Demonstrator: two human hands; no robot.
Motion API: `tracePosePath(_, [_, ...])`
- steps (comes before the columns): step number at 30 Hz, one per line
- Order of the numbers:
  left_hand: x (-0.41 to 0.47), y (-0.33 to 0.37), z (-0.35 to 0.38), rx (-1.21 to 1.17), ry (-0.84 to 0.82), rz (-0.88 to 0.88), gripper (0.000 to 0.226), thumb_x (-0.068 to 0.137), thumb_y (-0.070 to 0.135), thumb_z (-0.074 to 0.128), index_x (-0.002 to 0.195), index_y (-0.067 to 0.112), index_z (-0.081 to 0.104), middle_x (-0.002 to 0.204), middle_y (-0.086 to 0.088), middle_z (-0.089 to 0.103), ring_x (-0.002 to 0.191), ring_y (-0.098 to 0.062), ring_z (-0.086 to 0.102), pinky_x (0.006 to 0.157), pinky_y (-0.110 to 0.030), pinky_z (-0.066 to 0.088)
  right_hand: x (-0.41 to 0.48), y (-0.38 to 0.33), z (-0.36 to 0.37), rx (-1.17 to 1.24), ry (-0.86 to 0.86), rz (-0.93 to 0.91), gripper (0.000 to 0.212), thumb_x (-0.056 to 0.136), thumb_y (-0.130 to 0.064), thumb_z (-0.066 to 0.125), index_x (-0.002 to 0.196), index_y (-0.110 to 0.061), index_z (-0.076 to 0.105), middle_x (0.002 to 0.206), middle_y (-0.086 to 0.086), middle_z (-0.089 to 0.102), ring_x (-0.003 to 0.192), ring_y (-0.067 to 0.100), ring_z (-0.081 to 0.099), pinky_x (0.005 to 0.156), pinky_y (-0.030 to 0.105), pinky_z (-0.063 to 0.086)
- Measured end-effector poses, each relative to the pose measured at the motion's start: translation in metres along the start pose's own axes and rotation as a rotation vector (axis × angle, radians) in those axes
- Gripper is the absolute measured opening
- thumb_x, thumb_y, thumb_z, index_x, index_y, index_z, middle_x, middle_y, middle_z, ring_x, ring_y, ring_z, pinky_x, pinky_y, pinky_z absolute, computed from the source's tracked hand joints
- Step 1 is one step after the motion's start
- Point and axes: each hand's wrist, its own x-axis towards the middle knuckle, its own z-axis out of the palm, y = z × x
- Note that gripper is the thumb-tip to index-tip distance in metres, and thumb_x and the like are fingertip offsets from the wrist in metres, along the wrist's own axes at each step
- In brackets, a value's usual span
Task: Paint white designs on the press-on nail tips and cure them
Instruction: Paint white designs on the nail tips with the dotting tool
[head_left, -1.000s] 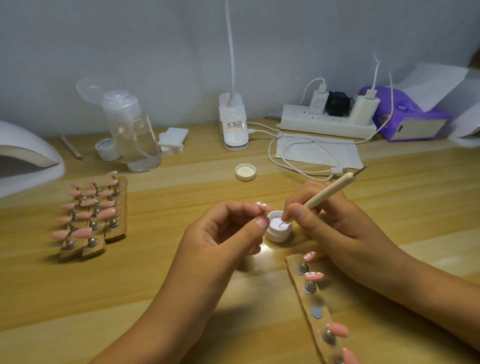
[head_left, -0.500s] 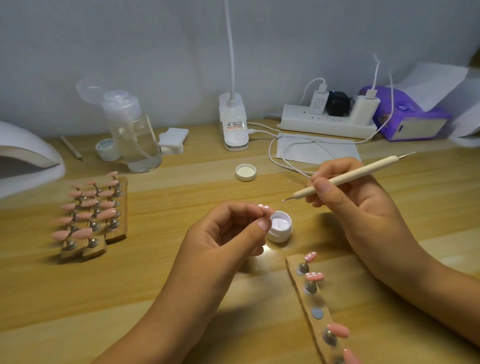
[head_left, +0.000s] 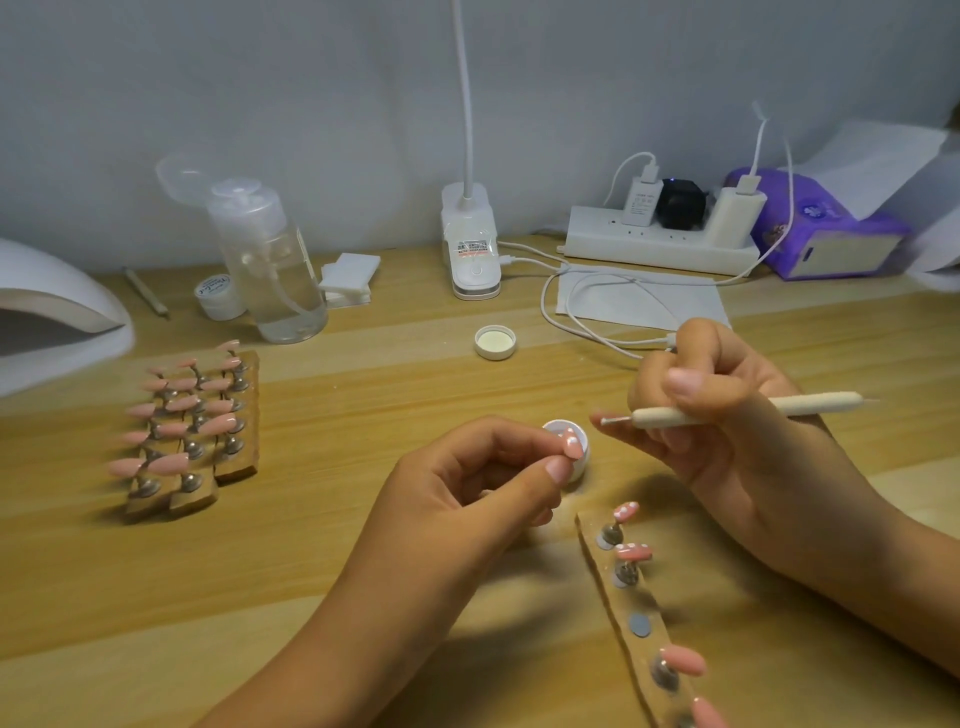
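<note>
The left hand (head_left: 483, 483) pinches a small pink press-on nail tip (head_left: 571, 447) dotted with white between thumb and forefinger, just above an open round white paint pot (head_left: 581, 467) on the light wooden desk (head_left: 363, 545). The right hand (head_left: 727, 415) has its fingers curled round a slim cream dotting pen (head_left: 810, 404), whose metal point sits just beside the held tip, not touching it. Between the forearms lies a narrow wooden holder strip (head_left: 621, 608) carrying more pink tips, two marked white.

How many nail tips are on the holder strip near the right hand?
4. Two painted tips at the far end, two plain tips nearer; the holder strip runs off-frame, so more may be hidden.
</note>
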Motion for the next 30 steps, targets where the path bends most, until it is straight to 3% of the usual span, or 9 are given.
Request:
tracePosePath(12, [0.0002, -0.0036, -0.0011, 0.017, -0.034, -0.026, 0.019, 0.07, 0.032, 0.076, 0.084, 0.019, 0.076, 0.073, 0.003, 0.069, 0.065, -0.007, 0.059, 0.064, -0.018, 0.049, -0.0014, -0.0019, 0.0087, 0.028, 0.029, 0.05, 0.02, 0.074, -0.013, 0.064, 0.06, -0.019, 0.051, 0.057, 0.0, 0.049, 0.052, 0.008, 0.048, 0.063, 0.031, 0.058])
tracePosePath(17, [-0.0007, -0.0031, -0.0009, 0.03, -0.025, -0.036, 0.011, 0.073, 0.024, 0.074, 0.082, 0.018, 0.076, 0.076, -0.005, 0.071, 0.063, -0.007, 0.059, 0.064, -0.018, 0.049, -0.003, -0.0029, 0.0094, 0.045, -0.002, 0.078, 0.018, 0.073, -0.012, 0.064, 0.061, -0.017, 0.053, 0.061, -0.001, 0.054, 0.056, 0.007, 0.057, 0.061, 0.03, 0.058])
tracePosePath(23, [-0.0001, -0.0033, -0.0006, 0.033, -0.024, -0.036, 0.011, 0.073, 0.025, 0.074, 0.082, 0.019, 0.076, 0.075, -0.002, 0.071, 0.065, -0.006, 0.06, 0.064, -0.018, 0.049, -0.0027, -0.0037, 0.0095, 0.035, 0.015, 0.081, 0.022, 0.069, -0.002, 0.067, 0.061, -0.016, 0.052, 0.061, 0.0, 0.053, 0.055, 0.008, 0.055, 0.061, 0.031, 0.058])
tracePosePath(30, [-0.0004, -0.0032, -0.0011, 0.03, -0.03, -0.033, 0.011, 0.073, 0.025, 0.075, 0.082, 0.018, 0.075, 0.073, 0.001, 0.07, 0.065, -0.006, 0.06, 0.064, -0.017, 0.049, -0.0031, -0.0039, 0.0105, 0.055, 0.007, 0.085, 0.016, 0.072, -0.011, 0.064, 0.063, -0.015, 0.052, 0.062, 0.001, 0.052, 0.057, 0.008, 0.057, 0.062, 0.031, 0.059])
